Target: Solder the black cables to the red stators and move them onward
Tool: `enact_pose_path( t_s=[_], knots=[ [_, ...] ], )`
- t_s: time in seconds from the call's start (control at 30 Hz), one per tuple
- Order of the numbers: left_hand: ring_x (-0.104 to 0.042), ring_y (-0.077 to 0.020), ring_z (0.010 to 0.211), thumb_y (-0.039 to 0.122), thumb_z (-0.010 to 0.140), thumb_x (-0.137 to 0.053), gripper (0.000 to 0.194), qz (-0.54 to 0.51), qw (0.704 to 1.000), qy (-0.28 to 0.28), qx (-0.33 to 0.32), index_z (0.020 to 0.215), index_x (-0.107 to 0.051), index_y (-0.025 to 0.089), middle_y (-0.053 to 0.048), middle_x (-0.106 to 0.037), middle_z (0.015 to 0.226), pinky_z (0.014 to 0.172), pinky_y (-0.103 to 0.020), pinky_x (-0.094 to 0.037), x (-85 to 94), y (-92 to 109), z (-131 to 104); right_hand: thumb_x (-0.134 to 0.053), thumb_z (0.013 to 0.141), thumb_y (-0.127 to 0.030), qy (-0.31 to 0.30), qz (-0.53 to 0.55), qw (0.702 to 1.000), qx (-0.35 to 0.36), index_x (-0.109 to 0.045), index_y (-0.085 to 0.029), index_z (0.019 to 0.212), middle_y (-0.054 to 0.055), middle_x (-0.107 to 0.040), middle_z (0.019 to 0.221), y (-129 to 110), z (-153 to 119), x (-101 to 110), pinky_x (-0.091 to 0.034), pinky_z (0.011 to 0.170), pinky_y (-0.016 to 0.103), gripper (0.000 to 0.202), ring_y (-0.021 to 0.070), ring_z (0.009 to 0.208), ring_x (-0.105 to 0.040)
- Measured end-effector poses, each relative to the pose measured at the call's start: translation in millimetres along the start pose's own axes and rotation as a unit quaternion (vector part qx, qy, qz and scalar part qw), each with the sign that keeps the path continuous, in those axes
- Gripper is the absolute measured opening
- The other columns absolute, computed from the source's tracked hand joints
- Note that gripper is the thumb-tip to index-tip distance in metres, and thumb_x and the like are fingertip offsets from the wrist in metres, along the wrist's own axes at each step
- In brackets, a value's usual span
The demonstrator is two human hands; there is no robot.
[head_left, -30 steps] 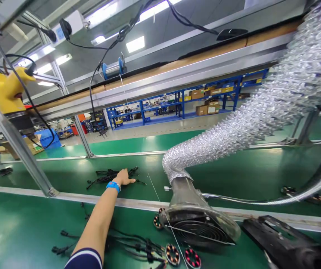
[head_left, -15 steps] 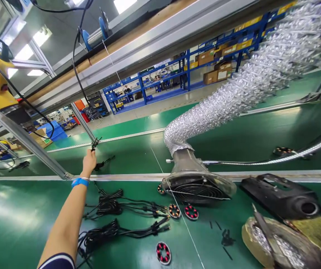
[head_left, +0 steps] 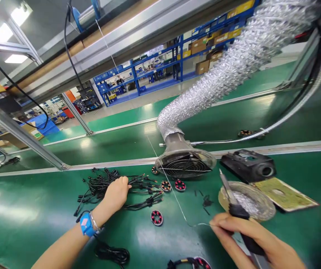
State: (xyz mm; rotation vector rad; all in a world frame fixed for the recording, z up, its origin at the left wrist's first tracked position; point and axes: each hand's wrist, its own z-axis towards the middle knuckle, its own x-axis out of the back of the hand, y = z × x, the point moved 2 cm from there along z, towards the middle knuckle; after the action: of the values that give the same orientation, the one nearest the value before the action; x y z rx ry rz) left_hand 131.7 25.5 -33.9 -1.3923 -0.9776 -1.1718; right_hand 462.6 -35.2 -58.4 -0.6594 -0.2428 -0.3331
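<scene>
My left hand [head_left: 117,194], with a blue wrist strap [head_left: 87,224], is closed on a bundle of black cables [head_left: 97,186] on the green bench. At the lower right, my right hand [head_left: 250,231] pinches a thin solder wire [head_left: 184,216] between thumb and finger. A soldering iron [head_left: 234,205] with a black grip also lies in that hand, its tip pointing up and left. Round coils with red segments lie nearby, one [head_left: 156,218] in front of the cables and one [head_left: 180,185] below the fume hood [head_left: 187,164].
A silver duct [head_left: 205,89] rises to the right from the hood. Right of it are a black iron holder [head_left: 250,164], a dish of metal shavings [head_left: 247,200] and a yellow sponge [head_left: 285,192]. A coiled black cable [head_left: 112,254] lies at the front.
My left hand has come back from the far strip to the near cables, where the bundle is now larger. My right hand has entered with iron and wire. The view has shifted.
</scene>
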Motion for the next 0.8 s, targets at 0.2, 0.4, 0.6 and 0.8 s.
enact_pose_path(
  t_s=[0.2,0.4,0.6,0.8],
  knots=[
    [-0.062,-0.0261,0.078,0.02,0.098,-0.04,0.015,0.003,0.999,-0.016,-0.028,0.09,-0.052,0.015,-0.011,-0.062,0.084,0.074,-0.038,-0.051,7.3,8,-9,-0.059,0.084,-0.009,-0.016,0.002,1.0,0.01,-0.057,-0.023,0.101,0.001,-0.069,0.08,-13,11,2,-0.056,0.065,0.021,0.022,0.0136,0.067,-0.069],
    [-0.053,-0.0299,0.112,0.022,0.094,-0.045,0.027,-0.072,0.995,0.057,-0.047,0.119,-0.046,0.014,-0.017,-0.056,0.118,0.097,-0.046,-0.045,38.6,38,-41,-0.057,0.083,-0.005,-0.043,0.046,0.998,0.0,-0.056,-0.025,0.103,0.001,-0.069,0.079,-18,5,-7,-0.055,0.061,0.025,0.028,0.0147,0.064,-0.066],
    [-0.055,-0.0284,0.106,0.024,0.076,-0.06,0.056,-0.34,0.914,0.089,-0.204,0.127,-0.039,0.016,-0.015,-0.056,0.117,0.093,-0.043,-0.049,48.8,112,-85,-0.052,0.083,-0.001,-0.101,0.088,0.989,0.054,-0.054,-0.023,0.099,0.001,-0.066,0.072,-35,-1,-25,-0.052,0.056,0.024,0.027,0.0139,0.06,-0.061],
    [-0.061,-0.0223,0.073,0.019,0.094,-0.034,0.021,-0.219,0.957,-0.121,-0.15,0.106,-0.051,0.02,-0.007,-0.065,0.082,0.067,-0.033,-0.049,34.5,132,-91,-0.05,0.084,0.0,-0.116,0.088,0.987,0.073,-0.053,-0.022,0.103,0.002,-0.066,0.076,-41,-8,-29,-0.053,0.06,0.026,0.029,0.015,0.066,-0.062]
  ],
)
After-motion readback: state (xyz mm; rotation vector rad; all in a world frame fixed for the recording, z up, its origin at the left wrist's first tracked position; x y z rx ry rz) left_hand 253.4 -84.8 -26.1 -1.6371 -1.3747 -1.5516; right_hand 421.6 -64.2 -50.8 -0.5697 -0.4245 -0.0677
